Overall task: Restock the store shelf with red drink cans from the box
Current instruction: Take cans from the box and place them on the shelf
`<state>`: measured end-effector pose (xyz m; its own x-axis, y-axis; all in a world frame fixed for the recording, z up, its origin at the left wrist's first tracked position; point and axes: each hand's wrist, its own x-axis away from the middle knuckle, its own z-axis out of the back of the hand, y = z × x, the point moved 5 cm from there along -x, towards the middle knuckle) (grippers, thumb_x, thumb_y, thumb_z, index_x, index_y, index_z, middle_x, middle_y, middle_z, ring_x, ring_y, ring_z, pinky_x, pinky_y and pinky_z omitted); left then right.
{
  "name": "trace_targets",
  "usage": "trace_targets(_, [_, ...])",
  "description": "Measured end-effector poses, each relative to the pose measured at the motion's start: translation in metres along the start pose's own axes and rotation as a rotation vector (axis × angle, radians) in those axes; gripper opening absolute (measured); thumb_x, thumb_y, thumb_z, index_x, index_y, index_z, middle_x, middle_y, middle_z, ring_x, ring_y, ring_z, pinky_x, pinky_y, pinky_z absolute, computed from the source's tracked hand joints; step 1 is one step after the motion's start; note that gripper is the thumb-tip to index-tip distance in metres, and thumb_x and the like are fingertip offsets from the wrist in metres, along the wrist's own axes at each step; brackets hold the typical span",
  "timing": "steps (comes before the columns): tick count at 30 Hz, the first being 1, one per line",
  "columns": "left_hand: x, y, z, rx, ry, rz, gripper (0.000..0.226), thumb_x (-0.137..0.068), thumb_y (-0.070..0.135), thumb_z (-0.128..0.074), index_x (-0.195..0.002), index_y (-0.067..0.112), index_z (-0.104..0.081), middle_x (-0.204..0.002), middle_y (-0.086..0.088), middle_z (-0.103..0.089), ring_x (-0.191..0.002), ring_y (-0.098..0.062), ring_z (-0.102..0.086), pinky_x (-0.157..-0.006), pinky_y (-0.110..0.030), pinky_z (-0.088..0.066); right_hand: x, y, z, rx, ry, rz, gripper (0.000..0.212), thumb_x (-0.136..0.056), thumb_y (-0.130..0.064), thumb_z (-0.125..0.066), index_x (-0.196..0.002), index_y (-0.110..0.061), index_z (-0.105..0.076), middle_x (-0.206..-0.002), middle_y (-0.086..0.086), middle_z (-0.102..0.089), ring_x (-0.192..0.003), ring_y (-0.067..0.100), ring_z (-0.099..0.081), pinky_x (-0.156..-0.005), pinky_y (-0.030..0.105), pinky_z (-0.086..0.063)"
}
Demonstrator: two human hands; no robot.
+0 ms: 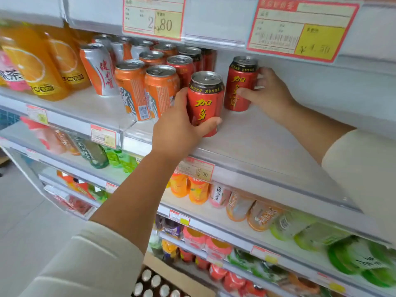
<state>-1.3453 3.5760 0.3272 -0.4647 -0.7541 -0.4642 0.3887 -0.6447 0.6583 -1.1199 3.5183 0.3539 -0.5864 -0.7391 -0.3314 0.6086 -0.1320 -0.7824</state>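
Observation:
Two red drink cans with yellow characters stand on the white shelf point(246, 133). My left hand point(177, 127) grips the nearer red can point(205, 99) near the shelf's front. My right hand point(267, 91) holds the farther red can point(241, 82), set deeper in on the right. More red cans point(182, 65) stand in a row behind them. The cardboard box point(171, 273) sits on the floor at the bottom, with several can tops point(156, 281) showing inside.
Orange cans point(147, 88) and white-orange cans point(99, 69) crowd the shelf just left of the red ones. Orange juice bottles point(36, 65) stand at far left. Price tags point(300, 26) hang from the shelf above. Lower shelves hold bottled drinks point(257, 211). Bare shelf shows right of my right hand.

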Motion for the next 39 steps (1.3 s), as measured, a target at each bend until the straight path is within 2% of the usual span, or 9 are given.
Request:
trace_targets(3, [0.003, -0.003, -0.001, -0.020, 0.065, 0.015, 0.078, -0.073, 0.063, -0.073, -0.135, 0.027, -0.044, -0.106, 0.010, -0.069, -0.094, -0.020, -0.066, -0.075, -0.034, -0.050, -0.022, 0.001, -0.018, -0.063, 0.051, 0.005, 0.064, -0.078, -0.021, -0.079, -0.128, -0.006, -0.042, -0.108, 0.002, -0.056, -0.098, 0.019, -0.059, -0.090, 0.039, -0.053])
trace_targets(5, [0.004, -0.004, -0.001, -0.020, 0.091, 0.013, 0.076, -0.072, 0.063, -0.073, -0.134, 0.028, -0.045, -0.103, 0.011, -0.070, -0.092, -0.019, -0.066, -0.075, -0.035, -0.051, -0.035, 0.005, -0.026, -0.069, 0.059, 0.014, 0.064, -0.077, -0.021, -0.080, -0.126, -0.004, -0.042, -0.107, 0.003, -0.056, -0.100, 0.022, -0.061, -0.090, 0.043, -0.053])
trace_targets(12, [0.002, -0.006, -0.003, -0.007, 0.100, 0.022, 0.079, -0.070, 0.069, -0.070, -0.134, 0.031, -0.046, -0.106, 0.013, -0.070, -0.094, -0.016, -0.067, -0.081, -0.040, -0.054, -0.060, 0.015, -0.040, -0.039, 0.117, 0.065, 0.063, -0.074, -0.027, -0.083, -0.125, -0.008, -0.052, -0.102, -0.002, -0.058, -0.094, 0.013, -0.057, -0.089, 0.031, -0.050])
trace_targets(17, [0.001, -0.007, -0.004, 0.009, 0.091, 0.023, 0.083, -0.068, 0.072, -0.066, -0.136, 0.031, -0.044, -0.110, 0.012, -0.070, -0.097, -0.016, -0.067, -0.083, -0.041, -0.054, -0.072, 0.021, -0.045, -0.005, 0.187, 0.040, 0.060, -0.072, -0.033, -0.081, -0.123, -0.014, -0.055, -0.113, 0.008, -0.067, -0.099, 0.020, -0.063, -0.092, 0.036, -0.050])
trace_targets(26, [0.000, -0.011, -0.006, 0.022, 0.072, 0.015, 0.086, -0.068, 0.075, -0.064, -0.139, 0.033, -0.040, -0.116, 0.013, -0.069, -0.100, -0.015, -0.067, -0.085, -0.041, -0.054, -0.079, 0.023, -0.053, -0.028, 0.205, 0.030, 0.055, -0.072, -0.034, -0.081, -0.117, -0.015, -0.054, -0.109, 0.003, -0.069, -0.101, 0.021, -0.065, -0.090, 0.036, -0.050])
trace_targets(31, [0.000, -0.011, -0.007, 0.044, 0.057, 0.002, 0.085, -0.069, 0.074, -0.065, -0.138, 0.033, -0.041, -0.116, 0.014, -0.068, -0.100, -0.015, -0.067, -0.084, -0.042, -0.055, -0.064, 0.018, -0.049, -0.017, 0.131, 0.006, 0.061, -0.076, -0.037, -0.077, -0.126, -0.016, -0.050, -0.120, 0.009, -0.059, -0.107, 0.025, -0.061, -0.096, 0.039, -0.048])
trace_targets(35, [-0.001, -0.012, -0.005, 0.085, -0.007, 0.008, 0.090, -0.066, 0.074, -0.067, -0.141, 0.032, -0.039, -0.120, 0.013, -0.067, -0.104, -0.015, -0.067, -0.087, -0.042, -0.055, -0.014, -0.002, -0.037, -0.111, -0.047, 0.088, 0.048, -0.072, -0.030, -0.061, -0.120, -0.025, -0.055, -0.106, 0.004, -0.065, -0.094, 0.019, -0.064, -0.093, 0.043, -0.051])
trace_targets(37, [-0.001, -0.010, -0.001, 0.121, -0.071, -0.003, 0.089, -0.068, 0.064, -0.074, -0.143, 0.031, -0.039, -0.120, 0.013, -0.067, -0.103, -0.011, -0.067, -0.089, -0.038, -0.055, 0.018, -0.013, -0.034, -0.188, -0.229, 0.070, 0.055, -0.066, -0.022, -0.054, -0.121, -0.028, -0.052, -0.108, 0.001, -0.063, -0.094, 0.011, -0.062, -0.092, 0.032, -0.051])
trace_targets(39, [0.005, -0.007, 0.008, 0.125, -0.107, -0.037, 0.084, -0.074, 0.049, -0.080, -0.144, 0.029, -0.040, -0.117, 0.017, -0.066, -0.100, -0.005, -0.066, -0.089, -0.026, -0.054, 0.044, -0.025, -0.034, -0.245, -0.392, 0.072, 0.067, -0.064, -0.019, -0.058, -0.129, -0.028, -0.043, -0.116, -0.001, -0.058, -0.099, 0.006, -0.059, -0.091, 0.020, -0.047])
